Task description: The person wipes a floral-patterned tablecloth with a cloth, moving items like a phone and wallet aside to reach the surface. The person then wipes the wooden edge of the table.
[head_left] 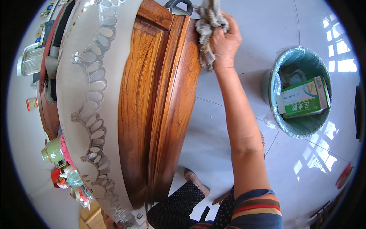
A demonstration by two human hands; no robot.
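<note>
My right hand [226, 45] is closed around a crumpled, dirty grey-white rag [209, 30]. The rag touches the far right edge of a brown wooden cabinet [167, 95] with a raised frame and panel. A pale cover [103, 76] with silver lace loops lies over the cabinet's top and hangs beside the wood. At the bottom edge of the picture, a small part of my left hand [108, 221] shows by the cover's near end; most of its fingers are hidden. Beyond the panel, next to the rag, is a dark curved handle [179, 4].
Right of my arm, a lined bin [271, 91] holds a green and white box [305, 100]. At left are a ribbed clear container [32, 61], a green flask [52, 150] and several small bottles. My legs [175, 206] are below, on grey floor tiles [263, 23].
</note>
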